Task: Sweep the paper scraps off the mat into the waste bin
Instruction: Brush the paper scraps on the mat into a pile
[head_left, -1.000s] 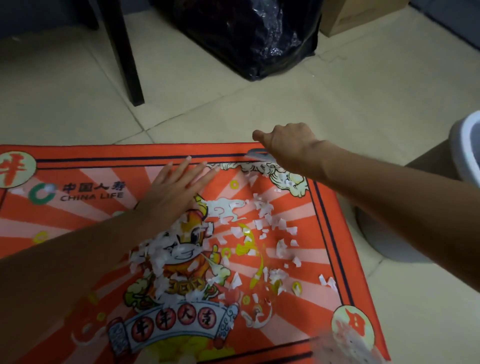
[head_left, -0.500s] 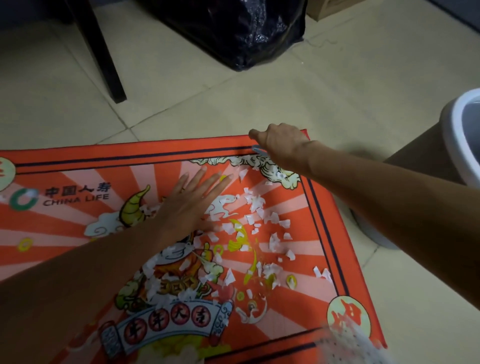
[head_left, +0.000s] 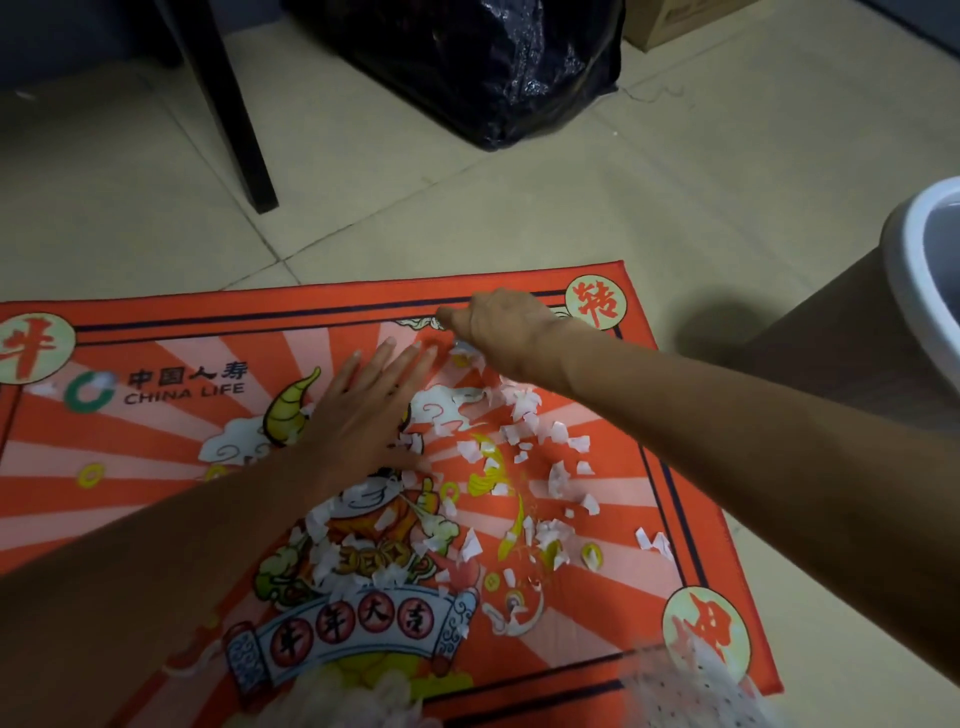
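Orange-red printed mat (head_left: 156, 457), flat on the tiled floor (head_left: 519, 218), filling the lower frame, "CHINA LIFE" logo toward 9 o'clock. Black furniture leg (head_left: 228, 104) standing on the tiles at 11 o'clock, beyond the mat's far edge.

Left hand (head_left: 363, 410) lying palm-down on the mat just left of centre, fingers (head_left: 395, 364) straight and slightly spread, pointing toward 1 o'clock, gripping nothing. White paper scraps (head_left: 524, 436) scattered over the mat's centre and right half, from just beside the left fingertips down toward 5 o'clock; a dense cluster at 6 o'clock over the printed cartoon figure, a few strays near the right border.

Black plastic bag (head_left: 483, 62) resting on the floor at 12 o'clock, well apart from the mat.

Right hand (head_left: 504, 327) reaching in from 3 o'clock, knuckles up, placed at the mat's far border near the top right corner. Fingers curled under and hidden by the back of the hand; grip on any object cannot be told.

Cardboard box (head_left: 675, 21) at 1 o'clock by the frame's top edge. White-rimmed waste bin (head_left: 919, 291) at 3 o'clock, on the floor off the mat's right side, partly cut by the frame edge.
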